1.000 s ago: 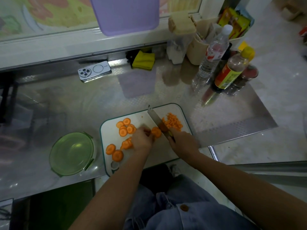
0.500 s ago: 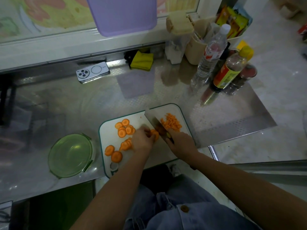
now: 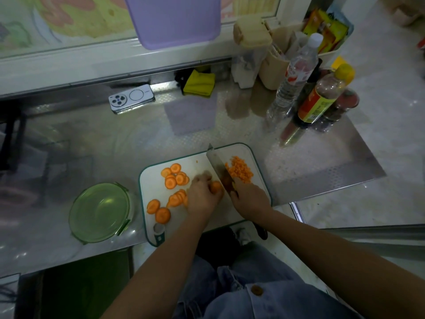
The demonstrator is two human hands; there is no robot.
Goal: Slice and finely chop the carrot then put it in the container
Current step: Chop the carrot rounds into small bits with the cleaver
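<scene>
A white cutting board [image 3: 151, 178] with a teal rim lies on the steel counter. Several round carrot slices [image 3: 174, 178] lie on its left half, and a pile of finely chopped carrot [image 3: 240, 170] sits at its far right. My left hand [image 3: 202, 196] pinches a small stack of carrot slices [image 3: 216, 186] in the board's middle. My right hand [image 3: 249, 199] grips the handle of a knife [image 3: 217, 164], whose blade stands just right of that stack. The green round container [image 3: 100, 211] sits empty on the counter left of the board.
A phone [image 3: 131, 97] lies at the counter's back. A yellow cloth [image 3: 200, 82], a beige holder [image 3: 273, 67] and several bottles [image 3: 319, 97] stand at the back right. A purple board [image 3: 172, 19] hangs above. The counter's front edge runs just below the cutting board.
The knife blade has gone from upright on its edge to tilted with its flat side showing, beside the held slices. My left hand has stayed on the stack.
</scene>
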